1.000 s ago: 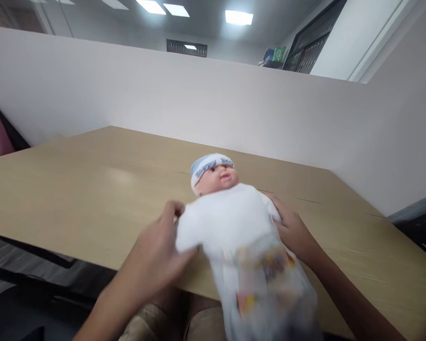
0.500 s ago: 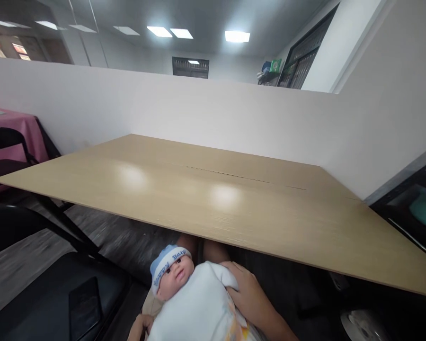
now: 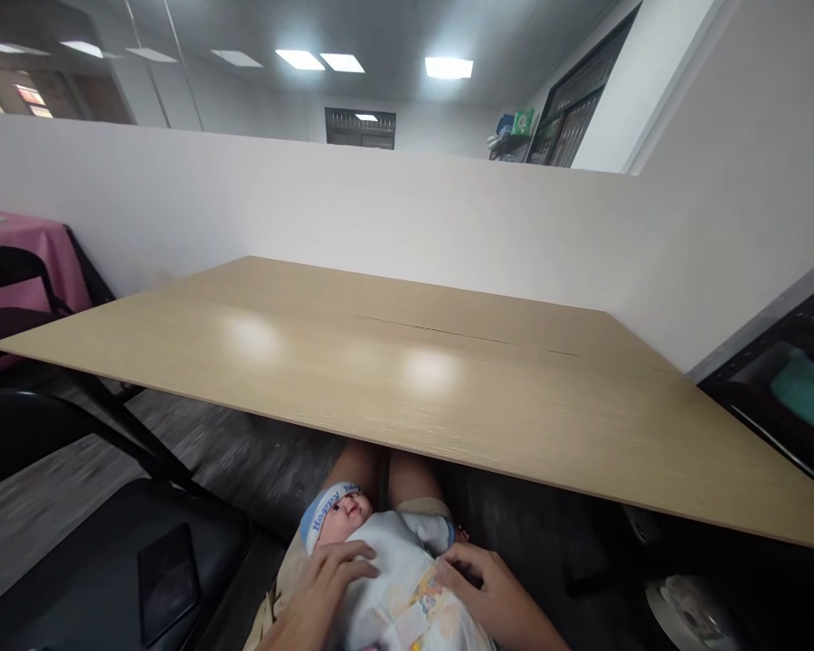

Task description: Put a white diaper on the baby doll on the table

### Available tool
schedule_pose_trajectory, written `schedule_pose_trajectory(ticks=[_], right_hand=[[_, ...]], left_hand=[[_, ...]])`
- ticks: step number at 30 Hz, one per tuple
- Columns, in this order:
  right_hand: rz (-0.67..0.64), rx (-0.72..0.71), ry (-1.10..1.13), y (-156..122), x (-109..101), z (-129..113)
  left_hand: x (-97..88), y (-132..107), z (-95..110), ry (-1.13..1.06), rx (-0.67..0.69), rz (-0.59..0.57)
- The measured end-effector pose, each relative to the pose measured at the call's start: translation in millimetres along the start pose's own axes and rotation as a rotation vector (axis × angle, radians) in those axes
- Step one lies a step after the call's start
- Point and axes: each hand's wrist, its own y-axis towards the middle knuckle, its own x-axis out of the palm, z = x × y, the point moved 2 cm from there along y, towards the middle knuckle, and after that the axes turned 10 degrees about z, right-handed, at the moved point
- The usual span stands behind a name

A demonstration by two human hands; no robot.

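A baby doll [image 3: 386, 542] lies on its back across my lap, its head toward the left. It wears a blue and white cap [image 3: 326, 511] with "Happy Baby" lettering and a white top with a printed pattern [image 3: 426, 592] lower down. One sleeve with a blue cuff [image 3: 440, 532] points right, the doll's small hand beyond it. My left hand [image 3: 329, 579] rests on the doll's chest below its chin, fingers stretched out. At the doll's other side, my right hand [image 3: 481, 579] is curled, thumb and fingertips together at the edge of the top.
A wooden table [image 3: 380, 362] stands just ahead, above my knees. On the left, a phone [image 3: 168, 583] lies on a black chair seat [image 3: 108, 561]. A white half-wall [image 3: 413, 217] runs behind the table. A dark rack [image 3: 773, 380] stands at the right.
My left hand has moved up from the doll's side onto its chest. My right hand has left the sleeve and moved down and right. The doll's cuff and print now show more.
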Motion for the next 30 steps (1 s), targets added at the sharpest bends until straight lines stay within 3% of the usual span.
schedule_pose_trajectory(ticks=[2, 4, 7, 14, 17, 20, 23, 26, 28, 30], right_hand=[[-0.009, -0.001, 0.0, -2.3, -2.9, -6.7], [0.006, -0.016, -0.046, -2.5, -4.7, -10.8], [0.069, -0.058, -0.137, -1.6, -4.9, -10.4], [0.214, -0.018, -0.216, 11.8, -6.0, 19.2], [0.257, -0.033, -0.215, 14.9, -10.9, 20.3], [0.205, -0.083, -0.141, 8.0, -10.4, 0.4], [0.068, -0.16, -0.065, -3.0, -2.7, -33.2], [-0.073, -0.233, -0.056, -10.3, 4.3, -59.6], [-0.098, -0.249, -0.111, -15.0, 1.7, -64.2], [-0.1, -0.216, -0.188, -25.1, -8.5, -56.9]], left_hand=[[12.0, 25.7, 6.6, -0.119, 0.112, -0.22], [21.2, 49.4, 12.3, -0.201, 0.144, -0.367], [29.0, 66.5, 13.9, -0.288, 0.104, -0.4], [35.4, 56.0, 2.4, -0.47, -0.043, -0.329], [35.5, 52.5, -0.6, -0.515, -0.082, -0.312], [34.2, 46.7, -6.1, -0.551, -0.138, -0.299], [27.3, 36.6, -11.8, -0.587, -0.235, -0.326], [12.8, 24.1, -11.3, -0.652, -0.341, -0.469], [2.3, 17.8, -8.1, -0.684, -0.437, -0.584], [-4.1, 18.1, -4.7, -0.657, -0.52, -0.616]])
